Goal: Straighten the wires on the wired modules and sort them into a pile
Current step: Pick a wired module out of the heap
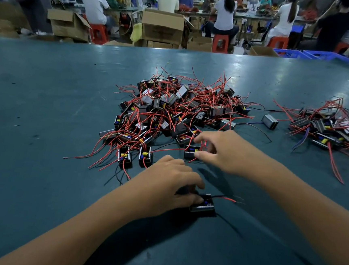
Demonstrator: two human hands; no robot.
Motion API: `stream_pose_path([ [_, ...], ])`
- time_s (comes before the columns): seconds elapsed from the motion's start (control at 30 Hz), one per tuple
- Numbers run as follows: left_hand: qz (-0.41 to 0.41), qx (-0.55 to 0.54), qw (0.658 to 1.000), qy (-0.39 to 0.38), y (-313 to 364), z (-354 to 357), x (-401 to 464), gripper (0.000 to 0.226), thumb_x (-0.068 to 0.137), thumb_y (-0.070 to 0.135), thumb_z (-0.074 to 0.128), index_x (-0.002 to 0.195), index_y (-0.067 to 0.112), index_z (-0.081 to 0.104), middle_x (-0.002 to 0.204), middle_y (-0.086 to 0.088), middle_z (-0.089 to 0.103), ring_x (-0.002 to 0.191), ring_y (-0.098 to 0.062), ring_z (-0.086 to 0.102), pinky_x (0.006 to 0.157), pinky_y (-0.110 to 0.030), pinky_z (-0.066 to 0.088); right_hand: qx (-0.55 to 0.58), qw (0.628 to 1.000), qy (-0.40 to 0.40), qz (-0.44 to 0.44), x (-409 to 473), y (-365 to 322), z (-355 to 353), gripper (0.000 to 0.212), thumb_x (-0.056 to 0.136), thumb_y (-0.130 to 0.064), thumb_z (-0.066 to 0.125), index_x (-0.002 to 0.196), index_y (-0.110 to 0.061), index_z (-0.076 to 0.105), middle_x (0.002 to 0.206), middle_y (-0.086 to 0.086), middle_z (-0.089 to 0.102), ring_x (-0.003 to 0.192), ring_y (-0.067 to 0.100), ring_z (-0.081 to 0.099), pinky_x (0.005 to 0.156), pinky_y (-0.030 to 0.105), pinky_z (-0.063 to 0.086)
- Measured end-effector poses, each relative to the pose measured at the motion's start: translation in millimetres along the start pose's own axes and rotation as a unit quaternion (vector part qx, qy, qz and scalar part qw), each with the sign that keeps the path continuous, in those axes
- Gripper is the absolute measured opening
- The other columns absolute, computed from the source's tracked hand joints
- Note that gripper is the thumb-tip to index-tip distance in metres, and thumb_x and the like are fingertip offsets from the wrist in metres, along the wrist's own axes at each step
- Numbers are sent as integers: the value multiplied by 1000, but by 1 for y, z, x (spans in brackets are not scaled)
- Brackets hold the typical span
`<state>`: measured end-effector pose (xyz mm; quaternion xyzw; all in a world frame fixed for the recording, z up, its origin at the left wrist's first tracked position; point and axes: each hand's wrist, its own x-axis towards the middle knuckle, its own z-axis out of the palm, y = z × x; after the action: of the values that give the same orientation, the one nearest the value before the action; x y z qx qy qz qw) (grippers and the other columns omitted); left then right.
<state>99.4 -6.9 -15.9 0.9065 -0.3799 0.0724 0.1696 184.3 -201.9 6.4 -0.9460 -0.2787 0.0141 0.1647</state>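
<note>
**Pulling one module free while another waited under the left hand**

Working two modules at once: the right hand (220, 151) reached to the near edge of the big tangled heap (177, 111) and pinched the red wires (203, 144) of a small module (191, 152) between thumb and curled fingers. The left hand (171, 185) lay closer to the body, fingers curled down onto a second module (203, 204) on the surface (45, 100), pinning it; its short red and black leads (228, 198) poked out to the right.

Doing it well, as I judged it: lift the pinched module slowly, since its wires looked looped with neighbours and a quick tug could drag several along. Run the fingers along each lead from the body outward, not bend at the solder end.

Position: pinched module sat just beside the right thumb, touching the heap's near edge. Pinned module was under the left fingertips, well apart from the heap. The smaller pile (326, 126) at far right, likely the sorted one, was well apart from both hands, and a lone module (270, 121) lay between the two piles.
</note>
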Motion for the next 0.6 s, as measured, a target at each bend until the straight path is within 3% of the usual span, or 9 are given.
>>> stream_pose_path([
  [0.1, 7, 9, 1000, -8, -1, -2, -2, 21, 95, 43, 57, 103, 29, 70, 86, 12, 65, 89, -10, 53, 84, -30, 33, -129, 991, 32, 32, 17, -5, 16, 50, 87, -61, 61, 128, -32, 58, 105, 0, 68, 104, 24, 61, 72, 34, 43],
  [0.27, -12, 26, 999, -35, -7, -10, -3, 15, 95, 39, 59, 103, 32, 70, 86, 12, 65, 89, -8, 52, 83, -27, 31, -139, 988, 62, 28, 29, -10, 16, 33, 84, -58, 65, 104, -31, 64, 93, -3, 63, 96, 24, 61, 66, 31, 39],
  [0.37, -31, 22, 998, -56, -12, -17, -6, 15, 95, 40, 60, 104, 34, 70, 90, 14, 65, 91, -5, 52, 87, -28, 32, -24, 996, 90, 14, 26, -7, -5, 31, 77, -56, 75, 93, -30, 67, 75, -12, 56, 77, 10, 58, 65, 28, 47],
  [0.47, -43, 41, 997, -49, -14, -20, -8, 16, 95, 41, 61, 106, 34, 68, 97, 15, 64, 98, -7, 53, 88, -28, 32, 180, 966, 185, 5, 16, -2, -24, 27, 76, -48, 81, 86, -25, 69, 64, -12, 56, 53, -4, 46, 53, 11, 36],
  [0.53, -58, 40, 997, -4, -13, -20, -8, 20, 94, 36, 66, 112, 29, 68, 105, 12, 61, 102, -10, 52, 91, -28, 34, 254, 931, 263, 9, 8, 2, -36, 25, 80, -44, 79, 88, -23, 69, 70, -12, 60, 55, -5, 47, 55, 8, 35],
  [0.6, -78, -11, 995, 68, -5, -18, -5, 22, 91, 19, 70, 113, 22, 69, 104, 12, 59, 99, -4, 52, 90, -19, 38, 232, 915, 330, 9, 0, 3, -49, 27, 82, -43, 77, 95, -21, 71, 82, -10, 64, 64, -8, 52, 61, 6, 37],
])
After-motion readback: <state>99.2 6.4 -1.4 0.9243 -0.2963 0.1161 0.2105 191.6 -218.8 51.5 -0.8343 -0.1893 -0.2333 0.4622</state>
